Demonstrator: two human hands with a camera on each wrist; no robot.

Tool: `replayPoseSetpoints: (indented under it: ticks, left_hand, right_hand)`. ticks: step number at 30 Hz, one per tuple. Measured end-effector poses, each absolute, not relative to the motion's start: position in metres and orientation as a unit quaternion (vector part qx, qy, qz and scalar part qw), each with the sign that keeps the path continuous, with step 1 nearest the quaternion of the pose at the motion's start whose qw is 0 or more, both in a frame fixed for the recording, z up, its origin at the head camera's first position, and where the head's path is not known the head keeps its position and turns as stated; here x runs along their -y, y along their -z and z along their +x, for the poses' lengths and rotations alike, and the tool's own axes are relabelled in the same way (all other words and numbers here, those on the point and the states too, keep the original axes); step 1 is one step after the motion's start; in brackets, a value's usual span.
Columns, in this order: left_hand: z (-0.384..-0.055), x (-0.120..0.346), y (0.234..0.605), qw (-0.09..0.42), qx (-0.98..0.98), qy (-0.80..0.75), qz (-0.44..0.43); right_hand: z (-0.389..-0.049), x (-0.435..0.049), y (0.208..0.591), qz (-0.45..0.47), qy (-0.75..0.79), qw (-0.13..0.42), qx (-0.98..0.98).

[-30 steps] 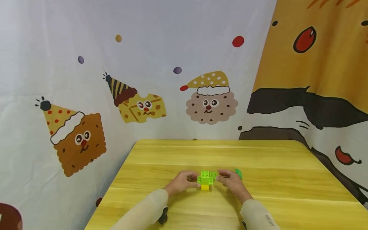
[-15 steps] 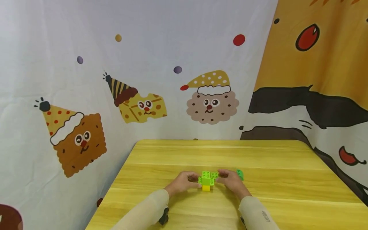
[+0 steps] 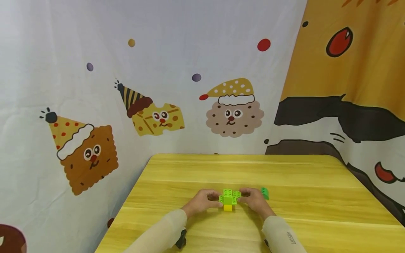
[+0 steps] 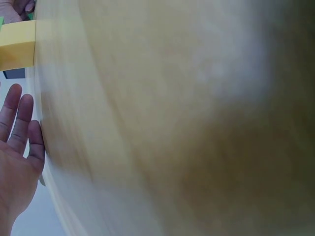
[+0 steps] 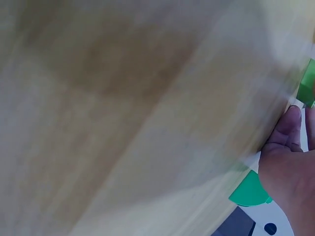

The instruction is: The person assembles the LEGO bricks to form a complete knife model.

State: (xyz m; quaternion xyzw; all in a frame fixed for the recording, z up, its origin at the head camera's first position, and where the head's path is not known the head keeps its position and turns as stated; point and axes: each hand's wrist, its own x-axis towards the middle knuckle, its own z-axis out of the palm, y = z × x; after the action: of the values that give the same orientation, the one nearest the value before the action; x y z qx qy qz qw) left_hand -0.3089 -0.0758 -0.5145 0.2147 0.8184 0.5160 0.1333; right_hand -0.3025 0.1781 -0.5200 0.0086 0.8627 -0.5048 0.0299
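Observation:
Between the hands stands a small toy-brick model, its lime-green studded bricks stacked over a yellow brick. My left hand holds its left side, thumb and fingertips at the lime-green edge. In the left wrist view the other fingers stretch loosely below the yellow brick; thumb and index are out of frame. On the far right side, my right hand pinches a lime-green brick at the model's edge. The right wrist view shows those fingers right at a green brick.
A darker green rounded brick lies on the wooden table, just beyond the right hand. A printed cloth with cartoon figures hangs behind the table. Dark wrist gear shows under the left sleeve.
The right hand has drawn slightly closer to the model's right side. The left hand keeps its place at the left side; the whole view has shifted a little.

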Motion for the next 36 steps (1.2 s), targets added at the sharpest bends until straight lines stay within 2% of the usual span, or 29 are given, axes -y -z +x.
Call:
replayPoseSetpoints:
  ticks: [6,15,27,36]
  left_hand:
    - [-0.308,0.076,0.515,0.131,-0.815,-0.521,0.219]
    - [-0.310,0.077,0.515,0.134,-0.815,-0.519,0.220]
    - [-0.309,0.076,0.514,0.141,-0.815,-0.513,0.228]
    - [-0.309,0.075,0.514,0.144,-0.819,-0.512,0.216]
  right_hand:
    - [-0.301,-0.180,0.524,0.007,0.502,0.014,-0.865]
    - [-0.303,-0.181,0.519,0.014,0.495,0.020,-0.869]
    - [-0.303,-0.180,0.486,-0.031,0.489,-0.033,-0.871]
    - [-0.305,-0.192,0.470,-0.049,0.517,-0.026,-0.854]
